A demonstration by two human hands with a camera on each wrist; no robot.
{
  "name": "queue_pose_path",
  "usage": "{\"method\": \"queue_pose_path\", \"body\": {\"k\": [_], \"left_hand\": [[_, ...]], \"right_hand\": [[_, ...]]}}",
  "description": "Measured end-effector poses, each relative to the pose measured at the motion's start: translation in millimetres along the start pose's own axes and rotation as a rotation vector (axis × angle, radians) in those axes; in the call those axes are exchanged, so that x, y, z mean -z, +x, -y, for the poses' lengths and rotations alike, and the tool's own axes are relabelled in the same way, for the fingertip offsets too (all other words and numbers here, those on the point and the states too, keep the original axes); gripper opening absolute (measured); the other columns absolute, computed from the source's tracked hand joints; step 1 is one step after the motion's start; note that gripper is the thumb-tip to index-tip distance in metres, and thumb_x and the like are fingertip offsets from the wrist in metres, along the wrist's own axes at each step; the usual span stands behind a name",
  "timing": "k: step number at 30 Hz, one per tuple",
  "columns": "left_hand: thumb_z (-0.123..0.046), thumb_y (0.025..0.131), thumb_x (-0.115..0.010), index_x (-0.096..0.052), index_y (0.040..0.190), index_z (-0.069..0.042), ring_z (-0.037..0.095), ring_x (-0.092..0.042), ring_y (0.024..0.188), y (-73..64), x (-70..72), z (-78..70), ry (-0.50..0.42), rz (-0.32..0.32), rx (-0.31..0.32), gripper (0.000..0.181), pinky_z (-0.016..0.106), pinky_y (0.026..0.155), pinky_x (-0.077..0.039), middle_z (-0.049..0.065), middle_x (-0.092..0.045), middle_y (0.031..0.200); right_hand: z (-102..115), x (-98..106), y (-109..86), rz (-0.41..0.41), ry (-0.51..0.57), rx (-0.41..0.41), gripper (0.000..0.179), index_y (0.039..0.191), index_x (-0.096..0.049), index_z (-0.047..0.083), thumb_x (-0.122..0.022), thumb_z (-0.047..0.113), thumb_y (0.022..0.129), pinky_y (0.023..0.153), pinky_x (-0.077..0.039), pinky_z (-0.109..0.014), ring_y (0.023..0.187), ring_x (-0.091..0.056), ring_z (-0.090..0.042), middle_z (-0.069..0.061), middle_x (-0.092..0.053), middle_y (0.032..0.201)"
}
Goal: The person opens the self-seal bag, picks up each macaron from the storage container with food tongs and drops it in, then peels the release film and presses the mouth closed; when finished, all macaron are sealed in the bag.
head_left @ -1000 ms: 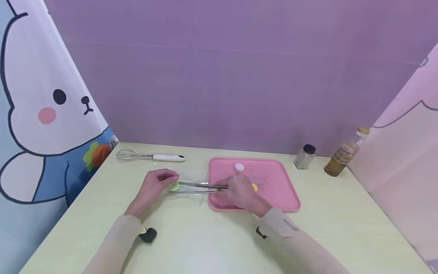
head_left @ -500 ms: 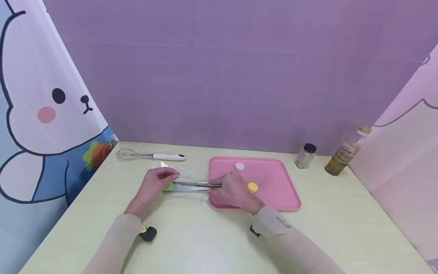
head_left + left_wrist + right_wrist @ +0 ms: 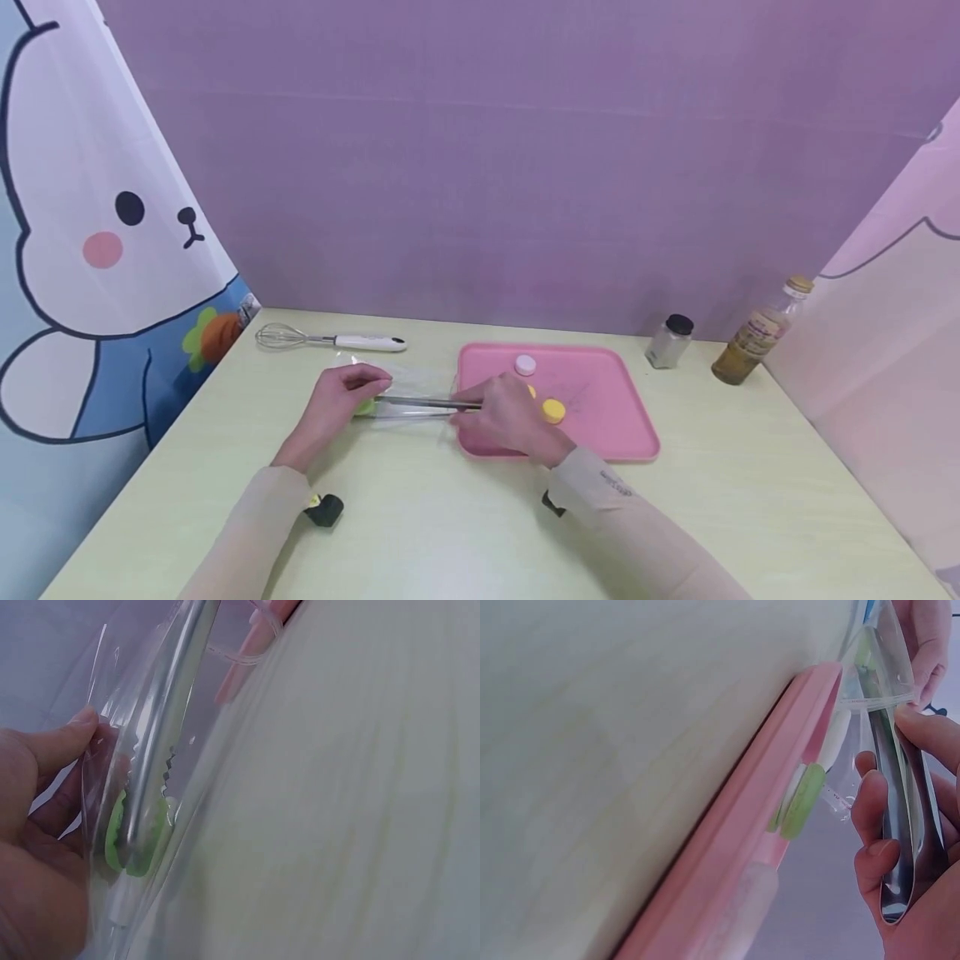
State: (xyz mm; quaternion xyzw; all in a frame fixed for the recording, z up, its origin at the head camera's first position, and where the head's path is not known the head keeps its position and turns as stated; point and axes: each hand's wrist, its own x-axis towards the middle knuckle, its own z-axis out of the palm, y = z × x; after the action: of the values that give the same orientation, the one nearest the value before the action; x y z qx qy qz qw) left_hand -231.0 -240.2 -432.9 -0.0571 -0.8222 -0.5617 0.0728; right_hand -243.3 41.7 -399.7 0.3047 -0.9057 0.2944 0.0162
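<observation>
My left hand (image 3: 330,412) pinches the upper edge of a clear plastic bag (image 3: 416,382) lying left of the pink tray (image 3: 603,429). Metal tongs (image 3: 427,403) reach into this bag from the right. In the left wrist view, their toothed tips hold a green macaron (image 3: 154,844) inside the plastic. My right hand (image 3: 513,417) grips the tongs by their arms over the tray's left side. On the tray lie a pale pink macaron (image 3: 525,365) and a yellow macaron (image 3: 553,411). Another green macaron (image 3: 804,801) shows there in the right wrist view.
A whisk (image 3: 367,343) lies at the back left of the table. At the back right stand a small jar (image 3: 666,346) with a black lid and an oil bottle (image 3: 753,337). A purple backdrop (image 3: 480,208) rises behind the table.
My right hand has moved left, pushing the tongs and the green macaron deeper into the bag. More of the yellow macarons on the tray has come into view. My left hand has barely moved.
</observation>
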Motion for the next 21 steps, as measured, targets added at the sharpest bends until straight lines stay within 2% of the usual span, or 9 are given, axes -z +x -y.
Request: {"method": "queue_pose_path", "body": {"k": [3, 9, 15, 21], "left_hand": [[-0.019, 0.095, -0.073, -0.076, 0.109, -0.006, 0.02, -0.064, 0.094, 0.5, -0.5, 0.4, 0.002, 0.0, -0.004, 0.019, 0.025, 0.078, -0.053, 0.006, -0.074, 0.106], [-0.018, 0.095, -0.074, -0.076, 0.108, -0.004, 0.018, -0.065, 0.096, 0.0, -0.7, 0.0, -0.022, -0.012, 0.003, 0.019, 0.023, 0.08, -0.052, 0.007, -0.074, 0.106], [-0.02, 0.094, -0.075, -0.076, 0.108, -0.005, 0.018, -0.064, 0.094, -1.0, -0.4, -3.1, -0.023, -0.013, 0.0, 0.02, 0.024, 0.078, -0.051, 0.006, -0.074, 0.106], [-0.026, 0.095, -0.074, -0.075, 0.11, -0.006, 0.021, -0.064, 0.097, -1.5, 1.7, -4.4, -0.021, -0.002, -0.002, 0.026, 0.026, 0.082, -0.05, 0.007, -0.073, 0.107]], "right_hand": [[0, 0, -0.5, -0.009, 0.001, -0.002, 0.021, 0.105, -0.082, 0.024, -0.082, 0.028, 0.085, 0.039, -0.018, -0.021, 0.039, -0.022, -0.002, 0.016, -0.071, 0.071], [2, -4, 1.2, 0.032, 0.023, -0.006, 0.021, 0.104, -0.082, 0.021, -0.083, 0.028, 0.085, 0.04, -0.022, -0.021, 0.04, -0.03, -0.002, 0.011, -0.076, 0.084], [5, -9, 4.1, 0.042, 0.026, 0.034, 0.023, 0.105, -0.082, 0.019, -0.084, 0.029, 0.084, 0.042, -0.026, -0.021, 0.04, -0.033, -0.002, 0.008, -0.077, 0.09], [4, -13, 5.1, 0.03, 0.021, 0.072, 0.022, 0.104, -0.082, 0.017, -0.085, 0.026, 0.084, 0.042, -0.028, -0.019, 0.041, -0.034, 0.0, 0.005, -0.077, 0.09]]}}
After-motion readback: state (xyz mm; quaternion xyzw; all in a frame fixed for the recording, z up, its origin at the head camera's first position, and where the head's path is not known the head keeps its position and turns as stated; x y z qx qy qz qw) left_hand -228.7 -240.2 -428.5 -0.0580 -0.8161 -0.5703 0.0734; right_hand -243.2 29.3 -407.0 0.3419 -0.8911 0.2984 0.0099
